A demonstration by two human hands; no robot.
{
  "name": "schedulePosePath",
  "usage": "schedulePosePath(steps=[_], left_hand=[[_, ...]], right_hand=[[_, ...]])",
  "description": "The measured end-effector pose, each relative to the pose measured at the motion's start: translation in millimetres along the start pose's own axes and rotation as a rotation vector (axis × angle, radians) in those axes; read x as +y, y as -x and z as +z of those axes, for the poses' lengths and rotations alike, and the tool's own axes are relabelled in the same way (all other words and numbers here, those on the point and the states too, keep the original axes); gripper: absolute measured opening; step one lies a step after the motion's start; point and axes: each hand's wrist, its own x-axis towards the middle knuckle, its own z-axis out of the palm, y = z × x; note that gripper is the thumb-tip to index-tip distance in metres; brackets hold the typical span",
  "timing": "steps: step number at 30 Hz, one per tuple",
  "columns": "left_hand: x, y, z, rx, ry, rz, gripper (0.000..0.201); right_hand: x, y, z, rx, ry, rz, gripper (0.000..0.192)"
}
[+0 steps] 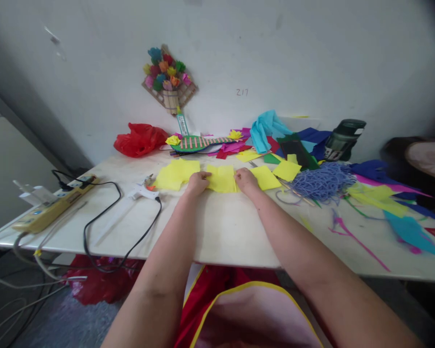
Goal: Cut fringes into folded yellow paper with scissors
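Between my two hands a piece of yellow crepe paper (222, 179) is spread out just over the table. My left hand (198, 183) is closed, pinching its left edge. At its right edge my right hand (246, 181) grips with thumb and fingers together. A larger yellow sheet (176, 175) lies to the left of my left hand. Yellow squares lie by my right hand, one close beside it (266, 178) and another farther right (287, 170). The tips of scissors (253, 164) show behind my right hand.
Left on the table (232, 241) are a white glue gun (145, 193), its black cord, and a power strip (54, 203). To the right lie tangled blue-purple strings (322, 182), coloured paper scraps and a dark bottle (344, 140). A red plastic bag (140, 140) sits behind.
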Motion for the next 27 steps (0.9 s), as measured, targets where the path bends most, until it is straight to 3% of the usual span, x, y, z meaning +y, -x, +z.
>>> schedulePosePath(steps=[7, 15, 20, 24, 27], left_hand=[[0.0, 2.1, -1.3, -0.022, 0.012, 0.002, 0.049], [13.7, 12.4, -6.4, -0.022, -0.024, -0.020, 0.050], [11.9, 7.2, -3.7, -0.017, -0.096, -0.006, 0.052], [8.0, 2.7, -1.7, -0.007, -0.164, 0.051, 0.052], [9.2, 3.8, -2.3, -0.007, -0.176, 0.061, 0.053]], right_hand=[[-11.8, 5.8, -2.4, -0.025, 0.192, -0.120, 0.029], [-12.2, 7.0, -3.9, -0.016, 0.225, -0.187, 0.036], [-10.1, 8.1, -7.4, -0.100, 0.253, -0.315, 0.037], [-15.2, 12.0, -11.8, -0.109, 0.272, -0.307, 0.032], [-20.3, 15.1, -13.9, -0.100, 0.265, -0.287, 0.039]])
